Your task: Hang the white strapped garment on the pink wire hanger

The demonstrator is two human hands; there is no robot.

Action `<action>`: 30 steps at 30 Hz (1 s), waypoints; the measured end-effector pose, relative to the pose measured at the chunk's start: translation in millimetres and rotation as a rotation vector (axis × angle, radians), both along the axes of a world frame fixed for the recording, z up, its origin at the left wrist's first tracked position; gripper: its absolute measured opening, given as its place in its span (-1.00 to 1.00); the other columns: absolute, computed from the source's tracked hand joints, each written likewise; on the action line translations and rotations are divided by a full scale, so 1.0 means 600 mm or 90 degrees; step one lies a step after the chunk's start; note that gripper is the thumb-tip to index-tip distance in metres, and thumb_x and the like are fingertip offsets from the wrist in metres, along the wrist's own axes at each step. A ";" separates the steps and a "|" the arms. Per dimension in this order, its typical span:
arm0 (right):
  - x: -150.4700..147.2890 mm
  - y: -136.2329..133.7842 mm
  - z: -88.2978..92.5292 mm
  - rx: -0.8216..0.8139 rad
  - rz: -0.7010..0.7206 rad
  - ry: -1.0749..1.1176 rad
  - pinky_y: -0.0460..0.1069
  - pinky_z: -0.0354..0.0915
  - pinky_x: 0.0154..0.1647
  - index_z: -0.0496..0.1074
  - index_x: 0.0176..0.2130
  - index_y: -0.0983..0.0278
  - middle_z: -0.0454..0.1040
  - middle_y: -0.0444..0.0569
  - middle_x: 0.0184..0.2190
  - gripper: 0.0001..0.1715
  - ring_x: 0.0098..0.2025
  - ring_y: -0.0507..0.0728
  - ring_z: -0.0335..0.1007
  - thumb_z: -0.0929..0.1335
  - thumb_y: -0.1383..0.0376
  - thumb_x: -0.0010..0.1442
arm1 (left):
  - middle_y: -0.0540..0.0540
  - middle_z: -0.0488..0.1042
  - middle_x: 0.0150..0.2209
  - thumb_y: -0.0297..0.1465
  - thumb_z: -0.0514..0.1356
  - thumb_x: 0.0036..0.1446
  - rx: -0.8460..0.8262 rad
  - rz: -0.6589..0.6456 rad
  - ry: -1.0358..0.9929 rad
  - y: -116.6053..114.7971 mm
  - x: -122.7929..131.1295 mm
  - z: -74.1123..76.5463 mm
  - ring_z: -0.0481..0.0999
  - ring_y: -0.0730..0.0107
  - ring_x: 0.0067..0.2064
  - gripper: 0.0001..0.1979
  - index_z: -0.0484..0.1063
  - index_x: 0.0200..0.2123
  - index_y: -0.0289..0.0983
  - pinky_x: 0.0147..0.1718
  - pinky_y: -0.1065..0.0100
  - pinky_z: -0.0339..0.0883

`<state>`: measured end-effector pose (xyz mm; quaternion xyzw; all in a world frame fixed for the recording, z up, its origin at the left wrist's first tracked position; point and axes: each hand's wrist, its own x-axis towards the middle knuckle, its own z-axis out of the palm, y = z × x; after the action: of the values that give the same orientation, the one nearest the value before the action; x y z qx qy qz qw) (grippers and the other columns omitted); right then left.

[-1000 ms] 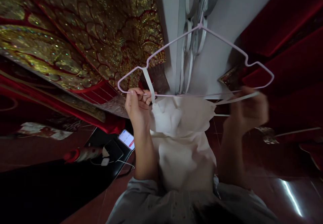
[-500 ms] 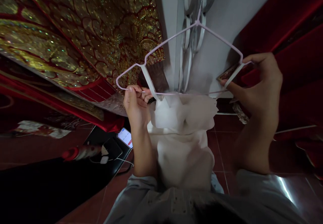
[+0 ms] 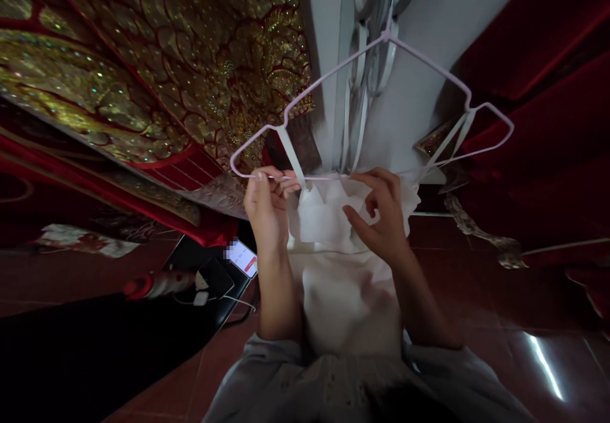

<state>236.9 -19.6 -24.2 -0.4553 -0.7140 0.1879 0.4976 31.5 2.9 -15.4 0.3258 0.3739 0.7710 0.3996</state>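
Note:
A pale pink clothes hanger [image 3: 328, 80] is held up in front of me, its hook overlapping a white fixture behind. From its notches hangs a white garment [image 3: 352, 296] by thin straps, one strap on each side. My left hand [image 3: 267, 201] pinches the hanger's bottom bar near its left end, just outside the left strap. My right hand [image 3: 379, 210] is at the garment's top edge near the middle of that bar. Its thumb and fingers are apart, the fingertips touching or very close to the edge.
Gold sequined red fabric [image 3: 229, 48] hangs at the left, dark red cloth [image 3: 538, 93] at the right. A lit phone [image 3: 242, 258], a bottle [image 3: 157, 283] and a white charger [image 3: 201, 298] rest on a black surface at lower left. Reddish tiles [image 3: 457, 283] cover the floor.
My right hand has left the hanger's right end and moved inward to the garment's top middle. Both straps now sit in the notches. My left hand keeps its pinch.

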 end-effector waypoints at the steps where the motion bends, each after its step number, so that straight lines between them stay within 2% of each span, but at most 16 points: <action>1: 0.002 0.004 -0.003 0.009 -0.009 0.013 0.02 0.47 -0.33 0.52 0.27 0.01 0.47 0.04 0.21 -0.47 -0.35 -0.02 0.32 0.49 0.21 0.35 | -0.10 0.65 -0.36 0.07 0.42 0.34 -0.010 -0.018 0.016 -0.006 0.002 -0.004 0.63 0.38 -0.36 -0.52 0.54 -0.28 -0.23 -0.32 0.42 0.51; 4: 0.003 0.014 -0.008 0.003 -0.011 0.026 0.02 0.45 -0.37 0.53 0.25 0.01 0.48 0.02 0.22 -0.53 -0.39 -0.03 0.25 0.46 0.17 0.39 | -0.17 0.71 -0.31 0.06 0.44 0.32 -0.040 -0.102 0.119 -0.028 0.005 -0.009 0.51 0.39 -0.39 -0.55 0.68 -0.25 -0.25 -0.40 0.41 0.41; 6: -0.001 0.018 -0.009 -0.014 -0.003 0.029 0.03 0.45 -0.36 0.51 0.27 0.02 0.48 0.04 0.23 -0.52 -0.38 -0.02 0.25 0.45 0.16 0.40 | -0.18 0.73 -0.29 -0.01 0.46 0.33 -0.050 -0.142 0.169 -0.039 0.003 0.000 0.40 0.42 -0.45 -0.61 0.75 -0.24 -0.24 -0.46 0.40 0.34; 8: -0.006 0.020 -0.010 -0.021 0.009 0.038 0.04 0.46 -0.34 0.50 0.29 0.04 0.46 0.04 0.24 -0.50 -0.39 -0.03 0.23 0.44 0.18 0.40 | -0.17 0.73 -0.28 -0.06 0.50 0.29 -0.019 -0.146 0.135 -0.046 -0.006 0.022 0.28 0.49 -0.54 -0.66 0.77 -0.19 -0.23 -0.56 0.40 0.24; 11: -0.008 0.020 -0.010 -0.016 0.023 0.049 0.03 0.44 -0.34 0.51 0.28 0.05 0.46 0.04 0.22 -0.50 -0.40 -0.05 0.22 0.44 0.21 0.39 | -0.14 0.76 -0.14 -0.03 0.56 0.18 0.087 -0.126 0.016 -0.045 -0.036 0.060 0.09 0.60 -0.62 -0.58 0.77 -0.06 -0.20 -0.73 0.39 0.06; 12: -0.007 0.019 -0.010 -0.018 0.023 0.047 0.03 0.44 -0.34 0.51 0.27 0.06 0.46 0.04 0.22 -0.51 -0.40 -0.05 0.22 0.44 0.20 0.38 | -0.11 0.77 -0.05 -0.03 0.56 0.18 0.115 -0.109 0.000 -0.042 -0.049 0.069 0.09 0.61 -0.62 -0.55 0.76 0.01 -0.16 -0.74 0.38 0.04; 14: -0.005 0.018 -0.008 -0.025 0.017 0.044 0.03 0.44 -0.35 0.52 0.26 0.05 0.47 0.05 0.21 -0.52 -0.40 -0.04 0.23 0.44 0.19 0.38 | -0.06 0.73 0.17 -0.04 0.47 0.29 0.152 -0.053 0.001 -0.037 -0.077 0.074 0.25 0.57 -0.57 -0.57 0.71 0.13 -0.08 -0.73 0.37 0.08; 17: -0.005 0.014 -0.006 -0.025 0.013 0.054 0.02 0.43 -0.35 0.53 0.25 0.04 0.49 0.05 0.20 -0.52 -0.36 -0.02 0.29 0.45 0.18 0.38 | -0.04 0.63 0.36 -0.12 0.27 0.50 0.156 0.025 0.019 -0.029 -0.105 0.051 0.52 0.47 -0.41 -0.67 0.66 0.20 -0.05 -0.67 0.36 0.14; 19: -0.007 0.013 -0.005 -0.024 0.017 0.060 0.02 0.43 -0.35 0.53 0.26 0.05 0.49 0.06 0.21 -0.52 -0.31 0.00 0.35 0.45 0.18 0.38 | -0.04 0.67 0.31 -0.19 0.26 0.52 0.118 0.036 0.037 -0.026 -0.103 0.028 0.55 0.50 -0.40 -0.72 0.69 0.16 -0.06 -0.64 0.39 0.12; 21: -0.010 0.011 -0.003 -0.028 0.018 0.051 0.02 0.44 -0.34 0.53 0.27 0.05 0.49 0.07 0.22 -0.51 -0.27 0.02 0.39 0.44 0.17 0.38 | -0.09 0.75 0.18 -0.18 0.34 0.47 0.069 0.011 0.058 -0.024 -0.085 0.012 0.47 0.56 -0.48 -0.75 0.73 0.08 -0.10 -0.65 0.42 0.06; 24: -0.013 0.008 -0.001 -0.021 0.023 0.036 0.02 0.44 -0.35 0.52 0.29 0.05 0.49 0.07 0.22 -0.50 -0.27 0.02 0.41 0.43 0.17 0.40 | -0.23 0.79 0.03 -0.05 0.41 0.40 0.037 -0.054 0.057 -0.023 -0.039 0.013 0.30 0.61 -0.58 -0.65 0.74 -0.05 -0.21 -0.70 0.43 -0.03; 26: -0.011 0.005 -0.001 0.011 0.029 0.033 0.01 0.45 -0.35 0.54 0.26 0.04 0.50 0.06 0.18 -0.53 -0.22 0.05 0.44 0.44 0.17 0.40 | -0.23 0.80 -0.11 -0.01 0.42 0.38 0.052 -0.068 0.034 -0.021 -0.012 0.023 0.25 0.62 -0.62 -0.61 0.70 -0.17 -0.25 -0.71 0.46 -0.03; 28: -0.002 0.006 -0.004 0.090 -0.025 0.073 0.02 0.47 -0.30 0.58 0.18 0.02 0.50 0.04 0.13 -0.61 -0.09 0.13 0.49 0.46 0.16 0.38 | -0.18 0.77 -0.26 -0.02 0.46 0.35 0.079 -0.067 0.007 -0.018 0.003 0.032 0.25 0.61 -0.64 -0.58 0.62 -0.29 -0.27 -0.70 0.50 0.02; 30: 0.020 0.014 -0.008 0.188 -0.154 0.170 0.03 0.47 -0.27 0.57 0.15 0.02 0.47 0.03 0.13 -0.64 -0.07 0.14 0.47 0.46 0.15 0.38 | -0.16 0.74 -0.32 -0.03 0.49 0.32 0.098 -0.069 -0.009 -0.015 0.007 0.035 0.26 0.61 -0.64 -0.55 0.56 -0.35 -0.28 -0.68 0.51 0.06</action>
<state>248.6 -11.2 -29.0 -0.4308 -0.6017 0.0795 0.6679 35.4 -5.8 5.6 0.3698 0.2924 0.7768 0.4174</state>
